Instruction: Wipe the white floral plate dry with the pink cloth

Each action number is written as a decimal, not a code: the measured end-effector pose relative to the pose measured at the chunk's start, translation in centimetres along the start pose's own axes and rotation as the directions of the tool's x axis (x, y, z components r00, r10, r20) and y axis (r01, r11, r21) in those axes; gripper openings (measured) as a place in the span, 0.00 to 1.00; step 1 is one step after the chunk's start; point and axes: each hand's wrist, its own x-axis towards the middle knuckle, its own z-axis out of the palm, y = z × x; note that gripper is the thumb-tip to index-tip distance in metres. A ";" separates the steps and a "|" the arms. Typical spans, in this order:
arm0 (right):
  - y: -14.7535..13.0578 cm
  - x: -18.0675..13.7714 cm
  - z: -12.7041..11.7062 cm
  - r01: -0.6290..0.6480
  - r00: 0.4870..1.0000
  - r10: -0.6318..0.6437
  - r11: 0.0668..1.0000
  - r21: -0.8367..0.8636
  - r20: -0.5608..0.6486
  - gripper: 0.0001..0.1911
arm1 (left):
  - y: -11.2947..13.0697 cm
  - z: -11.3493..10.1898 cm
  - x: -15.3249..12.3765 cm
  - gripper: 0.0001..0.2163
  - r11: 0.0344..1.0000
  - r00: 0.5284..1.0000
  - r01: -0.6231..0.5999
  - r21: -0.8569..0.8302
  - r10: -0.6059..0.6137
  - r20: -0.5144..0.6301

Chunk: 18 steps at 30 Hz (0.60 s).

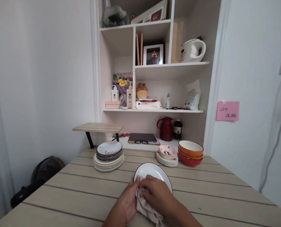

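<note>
A white plate with a dark rim (pixel 152 171) is tilted up over the wooden table (pixel 83 192), close to me. My left hand (pixel 127 201) grips the plate's near left edge. My right hand (pixel 158 195) is closed on a beige cloth (pixel 146 209) and presses it against the plate's face. The cloth hangs down below both hands. The lower part of the plate is hidden behind my hands.
At the table's far side are a stack of plates (pixel 109 156), a smaller stack topped by a pink dish (pixel 167 156), and stacked orange and red bowls (pixel 190 153). Behind are shelves with bottles, a red jug (pixel 165 128) and a tablet (pixel 142 137).
</note>
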 end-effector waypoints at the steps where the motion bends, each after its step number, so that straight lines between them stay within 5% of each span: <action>1: 0.0 0.3 0.1 -0.019 0.999 0.019 1.000 -0.004 -0.033 0.10 | 0.0 0.0 0.0 0.16 1.000 1.000 -0.004 -0.011 0.004 0.002; 7: 1.7 0.9 -1.1 -0.210 0.967 0.195 0.975 -0.076 -0.163 0.12 | -0.1 -0.2 -0.1 0.23 0.998 0.994 0.014 -0.057 -0.008 0.105; 11: 3.2 0.0 -2.3 -0.294 0.952 0.273 0.941 -0.170 -0.135 0.13 | 0.0 -0.5 -0.2 0.27 0.998 0.991 0.027 -0.050 -0.020 0.136; 18: 2.7 -1.5 -2.2 -0.065 0.988 0.085 0.986 -0.153 0.132 0.09 | 0.0 -0.6 0.0 0.26 0.999 0.990 0.035 -0.039 -0.030 0.138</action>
